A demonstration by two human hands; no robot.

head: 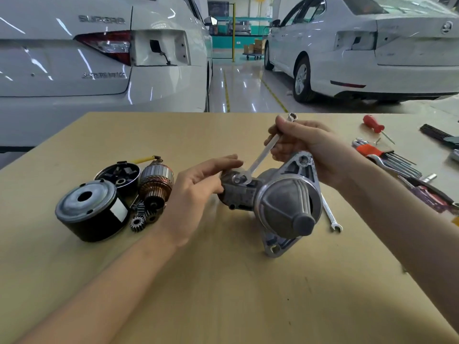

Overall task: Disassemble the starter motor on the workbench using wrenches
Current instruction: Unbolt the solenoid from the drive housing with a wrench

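Tan wood, that counter (pixel 223 294), and right at its middle lies what is left of the starter motor (pixel 280 204), nose cone towards us, mounting ears at twelve and six o'clock. The left hand (pixel 198 192) comes in from seven o'clock and steadies the small end of the housing, fingers (pixel 223 165) loosely bent against it, touching rather than clamping. The right hand (pixel 305 147) is wrapped round the shank of a slim wrench (pixel 263 155), ring end poking out above the knuckles, open end seated on a nut (pixel 238 180) on top of the housing.

So the step in hand looks like loosening that nut. I'd say the next move calls for a firm swing of the handle while the left hand stops the body rolling; a slip off the flats is the risk.

At nine o'clock of the motor, parts already off: a black field casing (pixel 92 214) standing on end, an open round brush-holder cap (pixel 119 173) behind it with dark blocks inside, the copper armature (pixel 156 182), and small gears (pixel 139 220) just beside it. A second wrench (pixel 331 217) lies flat at three o'clock, partly under the motor.

Farther right, a hex key set (pixel 387 157) in an orange holder and a red screwdriver (pixel 372 124). Beyond the counter's edge, two white cars (pixel 99 58) parked on a glossy floor.
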